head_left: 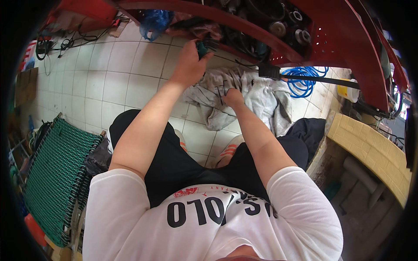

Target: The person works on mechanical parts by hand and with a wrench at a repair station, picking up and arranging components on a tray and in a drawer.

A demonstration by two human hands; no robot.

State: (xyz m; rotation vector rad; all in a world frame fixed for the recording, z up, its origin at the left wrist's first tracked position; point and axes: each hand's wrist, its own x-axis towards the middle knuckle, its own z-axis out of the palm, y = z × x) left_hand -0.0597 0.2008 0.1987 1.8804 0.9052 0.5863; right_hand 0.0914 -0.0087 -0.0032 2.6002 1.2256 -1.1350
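Note:
My left hand (190, 65) is closed round a dark green tool (202, 50) with a dark, prong-like end; its exact kind I cannot make out. It is raised near the lower edge of a red metal rack. My right hand (233, 98) rests on a crumpled, stained grey-white cloth (265, 98) spread over the floor, its fingers curled in. Thin dark lines show by those fingertips, but whether they are small tools or marks on the cloth is unclear.
Round metal parts (278, 29) and cables fill the red rack (335, 48) ahead. A blue bag (154, 22) hangs at its left. Blue hose (305, 82) lies coiled beyond the cloth. A green woven folding chair (58, 174) stands left, a yellowish padded surface (370, 150) right.

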